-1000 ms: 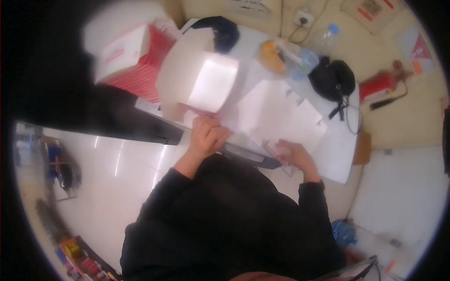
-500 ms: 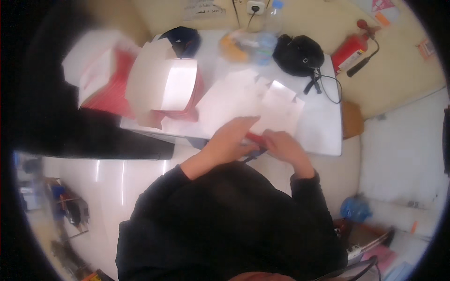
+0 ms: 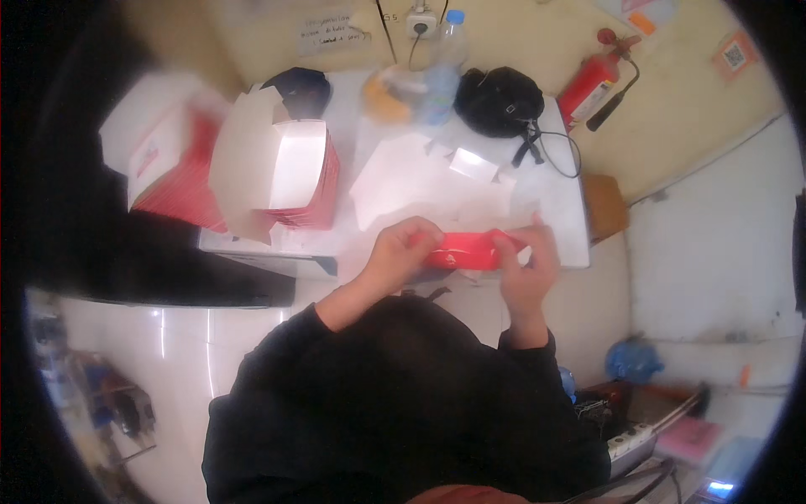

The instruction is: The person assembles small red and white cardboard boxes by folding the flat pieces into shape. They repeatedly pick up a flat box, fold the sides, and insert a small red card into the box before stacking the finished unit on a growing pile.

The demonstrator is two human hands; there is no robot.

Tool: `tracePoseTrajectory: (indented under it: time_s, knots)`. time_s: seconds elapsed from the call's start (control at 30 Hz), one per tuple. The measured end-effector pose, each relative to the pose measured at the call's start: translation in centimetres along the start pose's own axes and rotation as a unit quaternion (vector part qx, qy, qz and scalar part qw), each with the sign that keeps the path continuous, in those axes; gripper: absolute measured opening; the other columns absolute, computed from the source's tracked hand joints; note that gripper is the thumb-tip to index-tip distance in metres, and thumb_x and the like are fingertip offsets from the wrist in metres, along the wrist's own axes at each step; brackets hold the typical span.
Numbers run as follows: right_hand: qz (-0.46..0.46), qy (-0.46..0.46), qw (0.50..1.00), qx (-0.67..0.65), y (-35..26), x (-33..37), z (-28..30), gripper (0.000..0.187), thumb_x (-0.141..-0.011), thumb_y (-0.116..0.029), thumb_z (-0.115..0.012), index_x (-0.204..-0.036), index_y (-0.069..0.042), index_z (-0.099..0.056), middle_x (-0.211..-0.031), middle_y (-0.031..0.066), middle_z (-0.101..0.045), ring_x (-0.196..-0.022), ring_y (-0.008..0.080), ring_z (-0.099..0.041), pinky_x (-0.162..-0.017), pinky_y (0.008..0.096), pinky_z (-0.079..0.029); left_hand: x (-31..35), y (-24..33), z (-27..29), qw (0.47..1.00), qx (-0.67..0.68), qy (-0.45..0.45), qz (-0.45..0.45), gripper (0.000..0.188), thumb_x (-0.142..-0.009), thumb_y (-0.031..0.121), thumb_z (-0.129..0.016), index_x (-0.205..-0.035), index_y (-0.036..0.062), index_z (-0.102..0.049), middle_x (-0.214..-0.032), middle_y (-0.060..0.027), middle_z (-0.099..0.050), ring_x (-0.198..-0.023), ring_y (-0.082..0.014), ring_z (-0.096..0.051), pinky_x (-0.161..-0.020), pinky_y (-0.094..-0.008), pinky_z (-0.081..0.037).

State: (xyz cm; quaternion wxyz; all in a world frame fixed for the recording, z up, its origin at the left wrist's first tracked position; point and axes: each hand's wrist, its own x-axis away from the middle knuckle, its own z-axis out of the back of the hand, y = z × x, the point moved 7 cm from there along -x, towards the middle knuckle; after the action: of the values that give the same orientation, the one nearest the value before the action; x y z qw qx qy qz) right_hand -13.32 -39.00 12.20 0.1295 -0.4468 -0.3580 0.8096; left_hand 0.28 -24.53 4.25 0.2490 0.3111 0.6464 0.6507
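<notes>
Both hands hold a small red paper carton [image 3: 466, 250] between them, level and lengthwise, just over the table's front edge. My left hand [image 3: 405, 252] pinches its left end. With thumb and fingers closed, my right hand [image 3: 531, 262] grips the right end, where a bit of white inner side shows. Beyond the hands lie flat white card sheets [image 3: 395, 181], apparently unfolded cartons, overlapping on the white table [image 3: 550, 223]. One smaller piece [image 3: 474, 165] catches the light.
An open red-and-white box [image 3: 315, 181] stands at the left, beside another red-and-white box [image 3: 180, 181]. Along the back are a dark cap-like item [image 3: 298, 91], a clear bottle [image 3: 447, 50] and a black bag [image 3: 501, 102]. A fire extinguisher [image 3: 592, 80] hangs on the wall.
The red carton, mostly hidden between the hands before, now shows stretched out lengthwise. My hands have moved apart, and the view has shifted slightly to the right.
</notes>
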Motion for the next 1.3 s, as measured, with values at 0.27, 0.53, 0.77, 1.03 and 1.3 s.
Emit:
tracePoseTrajectory:
  time_s: [0.27, 0.53, 0.77, 1.03, 1.3]
  knots:
    - [0.176, -0.110, 0.974, 0.087, -4.2, 0.2, -1.4, 0.019, -0.072, -0.003, -0.072, -0.091, -0.006, -0.067, -0.099, 0.0124, -0.055, -0.095, 0.0261, -0.056, -0.081, 0.0372, -0.046, 1.1, 3.2, -0.6, 0.990, -0.097, -0.028, -0.102, 0.010, -0.090, 0.011, -0.059, -0.092, 0.0021, -0.064, -0.082, -0.0083, -0.066, -0.078, -0.0143, -0.062, -0.072, -0.0258, -0.049]
    - [-0.326, 0.060, 0.811, -0.482, 5.7, -1.7, 1.3, 0.054, -0.095, -0.020, -0.044, -0.140, 0.004, -0.027, -0.132, 0.0198, -0.047, -0.123, 0.0328, -0.046, -0.102, 0.0433, -0.039, 2.4, 4.9, -1.1, 0.919, -0.150, -0.194, -0.308, 0.015, -0.079, 0.004, -0.061, -0.093, 0.0045, -0.067, -0.086, -0.0093, -0.067, -0.081, -0.0291, -0.062, -0.078, -0.0353, -0.049]
    - [0.035, -0.026, 0.986, -0.160, -1.2, 0.3, 0.9, 0.042, -0.100, -0.026, -0.034, -0.122, 0.004, -0.054, -0.114, 0.0205, -0.059, -0.109, 0.0333, -0.057, -0.097, 0.0415, -0.043, -0.8, 5.0, -0.1, 0.987, 0.000, -0.053, -0.149, 0.046, -0.093, 0.022, -0.054, -0.134, 0.0053, -0.042, -0.128, -0.0108, -0.051, -0.117, -0.0212, -0.049, -0.100, -0.0359, -0.038]
    - [0.195, -0.089, 0.975, -0.054, -5.0, 2.0, -1.7, 0.041, -0.087, -0.038, -0.060, -0.107, -0.002, -0.066, -0.107, 0.0165, -0.060, -0.105, 0.0390, -0.057, -0.098, 0.0543, -0.039, -1.5, 3.3, -1.9, 0.978, 0.204, -0.048, 0.011, 0.036, -0.098, 0.024, -0.049, -0.126, 0.0015, -0.051, -0.111, -0.0049, -0.061, -0.101, -0.0140, -0.057, -0.091, -0.0297, -0.046]
    - [0.152, -0.031, 0.985, 0.077, -4.4, 1.8, -2.5, 0.039, -0.069, -0.012, -0.073, -0.108, -0.005, -0.068, -0.119, 0.0155, -0.055, -0.111, 0.0407, -0.050, -0.094, 0.0500, -0.041, -0.9, 3.1, -3.7, 0.972, 0.226, -0.058, 0.003, 0.028, -0.098, 0.018, -0.049, -0.116, -0.0023, -0.056, -0.105, -0.0072, -0.063, -0.096, -0.0142, -0.060, -0.088, -0.0296, -0.049]
